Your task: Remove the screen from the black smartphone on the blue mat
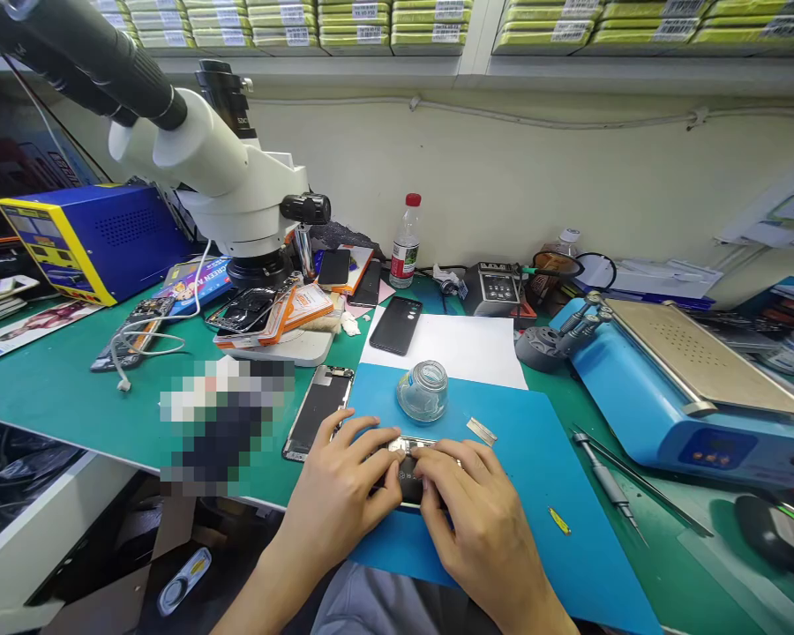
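Observation:
An opened phone (408, 485) with its dark inner parts showing lies on the blue mat (529, 476). My left hand (344, 481) holds its left side, thumb and bent fingers reaching over the top of the body. From the right, my right hand (480, 507) grips the same phone, its fingertips close to the left ones at the upper edge. The fingers hide much of the phone, and any small part between them is too small to make out. Left of it lies a detached phone screen panel (318, 410). Just beyond my hands sits a glass jar (423, 392).
A microscope (238, 194) stands at the left, near a blue-yellow box (96, 234). A dark phone (395, 324) lies on white paper (469, 344). A screwdriver (610, 485), tweezers (648, 485) and a blue heating plate machine (688, 414) are at the right.

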`<state>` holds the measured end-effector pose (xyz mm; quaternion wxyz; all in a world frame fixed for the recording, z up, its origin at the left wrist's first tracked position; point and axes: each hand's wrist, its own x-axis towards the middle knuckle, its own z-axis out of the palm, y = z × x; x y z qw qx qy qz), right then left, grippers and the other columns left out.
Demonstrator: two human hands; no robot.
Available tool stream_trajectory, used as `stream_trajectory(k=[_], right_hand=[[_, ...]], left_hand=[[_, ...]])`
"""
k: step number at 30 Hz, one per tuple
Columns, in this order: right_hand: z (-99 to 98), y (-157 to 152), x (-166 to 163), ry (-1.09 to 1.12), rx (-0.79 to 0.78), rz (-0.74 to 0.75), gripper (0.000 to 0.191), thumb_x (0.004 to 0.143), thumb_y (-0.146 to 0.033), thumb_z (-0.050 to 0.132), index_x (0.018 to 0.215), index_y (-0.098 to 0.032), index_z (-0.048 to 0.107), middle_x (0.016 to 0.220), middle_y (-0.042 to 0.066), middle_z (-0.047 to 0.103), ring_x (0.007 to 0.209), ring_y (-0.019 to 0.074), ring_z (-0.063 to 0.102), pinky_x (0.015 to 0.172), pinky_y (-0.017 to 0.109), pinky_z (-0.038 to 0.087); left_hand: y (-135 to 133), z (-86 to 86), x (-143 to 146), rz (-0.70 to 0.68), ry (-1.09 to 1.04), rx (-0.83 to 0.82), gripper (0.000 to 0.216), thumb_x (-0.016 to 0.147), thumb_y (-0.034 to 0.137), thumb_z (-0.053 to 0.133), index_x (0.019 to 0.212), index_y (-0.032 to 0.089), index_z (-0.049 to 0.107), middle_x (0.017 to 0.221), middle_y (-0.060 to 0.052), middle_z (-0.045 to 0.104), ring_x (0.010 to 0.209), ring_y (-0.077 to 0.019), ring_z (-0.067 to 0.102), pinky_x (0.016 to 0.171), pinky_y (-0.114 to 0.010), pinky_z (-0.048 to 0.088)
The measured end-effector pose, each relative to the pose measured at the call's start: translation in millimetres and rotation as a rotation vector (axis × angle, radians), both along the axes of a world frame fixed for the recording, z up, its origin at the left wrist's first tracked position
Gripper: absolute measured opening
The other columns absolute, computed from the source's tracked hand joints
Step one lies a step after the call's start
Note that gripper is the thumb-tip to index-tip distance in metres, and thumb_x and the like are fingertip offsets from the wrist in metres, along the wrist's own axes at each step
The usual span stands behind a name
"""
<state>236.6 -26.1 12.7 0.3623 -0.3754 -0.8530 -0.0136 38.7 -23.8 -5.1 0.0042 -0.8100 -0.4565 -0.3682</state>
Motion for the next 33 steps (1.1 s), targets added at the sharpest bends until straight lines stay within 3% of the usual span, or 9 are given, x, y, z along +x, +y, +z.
stream_trajectory(k=[10,23,29,33], right_hand=[[-5.8,0,-5,-0.175,0.124,0.006,0.028,0.099,-0.001,0.048,0.111,-0.016,0.069,0.108,0.009,0.078,0.106,0.0243,0.069,0.098,0.042,0.052],[-9.0,1,-5,-0.224,0.114,0.024,0.031,0.100,0.000,0.043,0.110,-0.016,0.068,0.104,0.009,0.076,0.098,0.0238,0.067,0.099,0.043,0.051],[0.1,2,3,-0.023,-0.024,0.019,0.027,0.101,-0.001,0.045,0.106,-0.020,0.064,0.100,0.005,0.075,0.098,0.0213,0.066,0.091,0.038,0.052],[5.5,0,6,0.033,-0.015,0.022,0.027,0.100,0.000,0.046,0.103,-0.022,0.062,0.098,0.005,0.075,0.095,0.0210,0.067,0.086,0.036,0.053]], left_hand=[[0,-0.1,-1,-0.009,0.005,-0.006,0.019,0.101,0.013,0.059,0.100,0.024,0.074,0.122,0.003,0.082,0.116,-0.0259,0.073,0.115,-0.054,0.043],[-2,-0.3,-1,0.000,0.015,0.000,0.020,0.101,0.014,0.058,0.099,0.025,0.074,0.121,0.003,0.082,0.116,-0.0270,0.073,0.114,-0.055,0.044],[-1,-0.3,-1,-0.002,0.007,0.012,0.022,0.100,0.013,0.057,0.102,0.026,0.075,0.121,0.002,0.083,0.115,-0.0263,0.073,0.114,-0.054,0.045],[-1,0.4,0,-0.001,0.001,0.016,0.023,0.100,0.012,0.058,0.105,0.027,0.076,0.121,0.003,0.082,0.114,-0.0253,0.074,0.113,-0.053,0.046]])
